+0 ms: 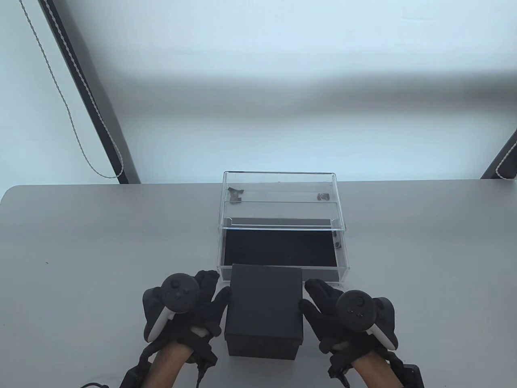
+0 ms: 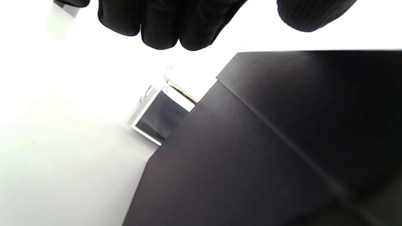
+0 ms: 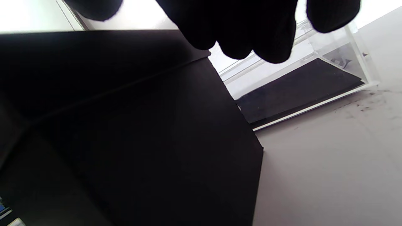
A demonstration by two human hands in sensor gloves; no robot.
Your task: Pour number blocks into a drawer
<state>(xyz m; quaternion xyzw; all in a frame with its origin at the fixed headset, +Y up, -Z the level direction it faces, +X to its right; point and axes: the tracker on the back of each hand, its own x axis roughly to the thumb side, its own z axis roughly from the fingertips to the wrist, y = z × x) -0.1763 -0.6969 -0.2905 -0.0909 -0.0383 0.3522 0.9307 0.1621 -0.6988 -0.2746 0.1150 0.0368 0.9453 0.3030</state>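
Note:
A closed black box (image 1: 264,303) stands on the grey table in front of a clear acrylic case (image 1: 278,190). The case's drawer (image 1: 278,248) is pulled out toward me, and its black lining is bare. My left hand (image 1: 210,291) lies open beside the box's left side, thumb at its top edge. My right hand (image 1: 319,299) lies open at the box's right side, thumb against it. In the left wrist view the fingers (image 2: 163,25) hang above the box (image 2: 267,150). In the right wrist view the fingers (image 3: 245,31) hang over the box (image 3: 125,125) and the drawer (image 3: 298,84). No number blocks show.
Small dark pieces lie inside the case at its back left (image 1: 235,194) and back right (image 1: 323,197). A beaded cord (image 1: 72,121) hangs by the wall at the left. The table's far edge runs just behind the case.

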